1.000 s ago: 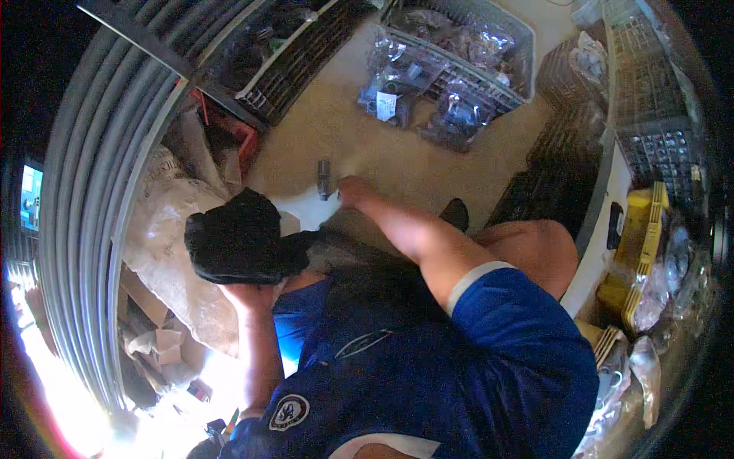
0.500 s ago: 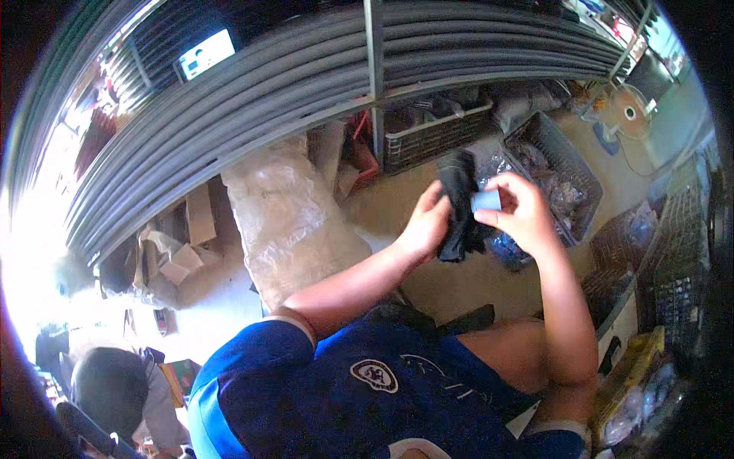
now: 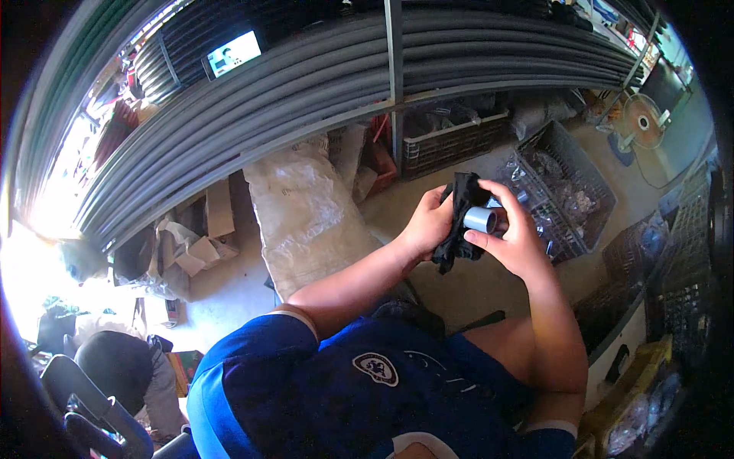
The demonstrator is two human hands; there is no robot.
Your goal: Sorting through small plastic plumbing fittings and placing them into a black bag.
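Note:
Out in front of my body, my left hand [image 3: 425, 226] is closed on a bunched black cloth [image 3: 463, 194]. A short grey-blue cylinder with a round open end, like a piece of pipe [image 3: 479, 219], lies against the cloth's right side. My right hand [image 3: 521, 239] curls around this piece, its thumb below and its forefinger reaching up to the cloth. Some of the right fingers are hidden behind the piece.
Long grey pipes [image 3: 306, 92] fill a metal rack ahead, with a lit phone [image 3: 233, 54] on them. Below stand a pale sack [image 3: 294, 206], a black crate [image 3: 455, 145] and a grey crate of bagged parts [image 3: 604, 180]. A fan [image 3: 644, 122] stands far right.
The grey-blue piece has turned so its round end shows, and it sits closer against the cloth. The black cloth is more bunched. The whole view has shifted slightly.

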